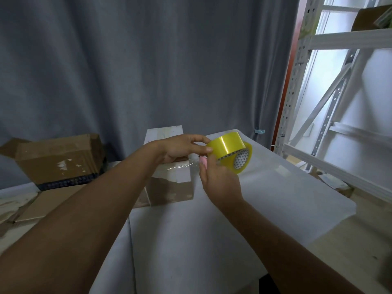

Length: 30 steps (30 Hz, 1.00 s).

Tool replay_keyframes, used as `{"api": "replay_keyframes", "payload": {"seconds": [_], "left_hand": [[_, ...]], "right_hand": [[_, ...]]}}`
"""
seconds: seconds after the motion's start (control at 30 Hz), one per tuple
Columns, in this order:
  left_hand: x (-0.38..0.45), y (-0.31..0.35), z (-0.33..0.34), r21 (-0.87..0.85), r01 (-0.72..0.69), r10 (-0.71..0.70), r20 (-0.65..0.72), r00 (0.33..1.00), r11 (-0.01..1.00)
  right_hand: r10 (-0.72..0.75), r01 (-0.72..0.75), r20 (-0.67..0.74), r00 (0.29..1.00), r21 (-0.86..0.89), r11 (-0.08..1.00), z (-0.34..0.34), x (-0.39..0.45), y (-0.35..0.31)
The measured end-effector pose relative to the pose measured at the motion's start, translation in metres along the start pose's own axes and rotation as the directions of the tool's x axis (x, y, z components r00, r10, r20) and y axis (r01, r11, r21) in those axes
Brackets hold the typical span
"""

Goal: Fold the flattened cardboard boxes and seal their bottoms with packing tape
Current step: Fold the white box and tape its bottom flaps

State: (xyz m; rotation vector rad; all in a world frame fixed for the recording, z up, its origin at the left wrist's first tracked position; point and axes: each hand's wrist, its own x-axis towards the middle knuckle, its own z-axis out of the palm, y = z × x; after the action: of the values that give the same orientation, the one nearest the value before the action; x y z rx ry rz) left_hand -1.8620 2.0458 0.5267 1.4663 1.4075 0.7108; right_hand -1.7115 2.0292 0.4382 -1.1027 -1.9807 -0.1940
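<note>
A yellow roll of packing tape (231, 152) is held in the air above the table's far middle. My left hand (182, 148) pinches the roll's near edge with thumb and fingers. My right hand (218, 179) grips the roll from below, its thumb against the tape's face. A folded white-and-brown cardboard box (169, 185) stands upright on the table just under my left hand, with a shiny strip of clear tape (180, 165) across its top.
The table (275, 198) is covered with a white sheet. An open brown box (57, 160) and flattened cardboard (31, 206) lie at the left. A white metal shelving rack (339, 102) stands at the right, a grey curtain (148, 71) behind.
</note>
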Motion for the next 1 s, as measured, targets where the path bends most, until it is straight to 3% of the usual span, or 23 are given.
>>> {"api": "replay_keyframes", "payload": {"seconds": [0.23, 0.3, 0.4, 0.5, 0.57, 0.67, 0.77, 0.83, 0.93, 1.0], "left_hand": [[-0.001, 0.000, 0.001, 0.092, 0.003, -0.004, 0.010, 1.000, 0.996], [-0.002, 0.002, 0.002, 0.125, 0.007, -0.006, -0.014, 1.000, 0.992], [-0.003, 0.004, 0.005, 0.055, -0.002, 0.004, -0.035, 0.999, 0.998], [-0.004, 0.003, 0.005, 0.029, -0.014, 0.015, -0.030, 0.999, 0.999], [-0.003, 0.003, 0.005, 0.057, -0.015, 0.017, -0.029, 0.999, 0.998], [0.000, 0.001, 0.004, 0.106, -0.020, 0.024, -0.030, 0.999, 0.994], [0.000, -0.001, 0.004, 0.124, -0.018, 0.023, -0.039, 0.999, 0.992], [-0.001, -0.001, 0.005, 0.127, -0.011, 0.018, -0.051, 0.999, 0.992], [-0.003, 0.002, 0.007, 0.143, -0.012, 0.017, -0.038, 0.999, 0.990], [-0.004, 0.003, 0.007, 0.144, -0.011, 0.017, -0.044, 0.999, 0.990]], "right_hand": [[-0.024, 0.033, 0.051, 0.998, -0.175, 0.984, 0.004, 0.001, -0.002], [-0.055, 0.088, 0.205, 0.977, -0.152, 0.984, 0.004, -0.005, 0.004], [0.026, 0.074, 0.540, 0.841, -0.162, 0.984, 0.005, -0.025, 0.027], [0.188, -0.082, 0.639, 0.746, -0.193, 0.978, -0.003, -0.038, 0.051], [0.214, -0.158, 0.628, 0.748, -0.144, 0.977, -0.008, -0.037, 0.055], [0.174, -0.198, 0.533, 0.828, -0.012, 0.980, -0.015, -0.029, 0.050], [0.060, -0.121, 0.404, 0.913, 0.127, 0.984, -0.020, -0.025, 0.041], [-0.027, -0.029, 0.248, 0.969, 0.220, 0.975, -0.024, -0.022, 0.029], [-0.058, 0.051, 0.045, 0.997, 0.153, 0.987, -0.022, -0.010, 0.012], [-0.013, 0.011, 0.038, 0.999, 0.064, 0.998, -0.017, 0.001, 0.005]]}}
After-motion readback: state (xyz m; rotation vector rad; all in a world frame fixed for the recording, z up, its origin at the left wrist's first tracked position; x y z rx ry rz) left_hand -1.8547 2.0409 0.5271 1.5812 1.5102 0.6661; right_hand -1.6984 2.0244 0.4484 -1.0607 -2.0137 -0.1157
